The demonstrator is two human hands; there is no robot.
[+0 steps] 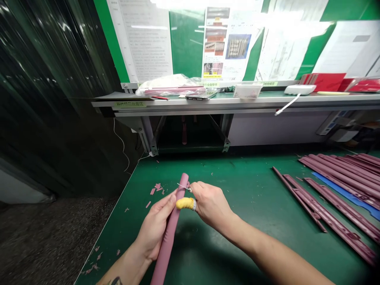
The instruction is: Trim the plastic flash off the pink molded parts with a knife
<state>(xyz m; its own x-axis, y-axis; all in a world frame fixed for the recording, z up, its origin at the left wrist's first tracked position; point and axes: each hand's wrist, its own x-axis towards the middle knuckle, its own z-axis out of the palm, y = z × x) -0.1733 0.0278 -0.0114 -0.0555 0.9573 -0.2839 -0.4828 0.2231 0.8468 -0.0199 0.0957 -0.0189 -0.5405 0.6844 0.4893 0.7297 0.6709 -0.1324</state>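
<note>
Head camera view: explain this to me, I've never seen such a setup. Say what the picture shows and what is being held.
This picture comes from a camera worn on a person's head, looking down at their own two bare hands; no machine is involved. The left hand grips a long mauve strip. The right hand, with a yellow finger cover on one finger, pinches what looks like a thin metal blade at the strip. Small mauve scraps lie on the green work surface. More mauve strips lie to the right, beside a blue strip.
</note>
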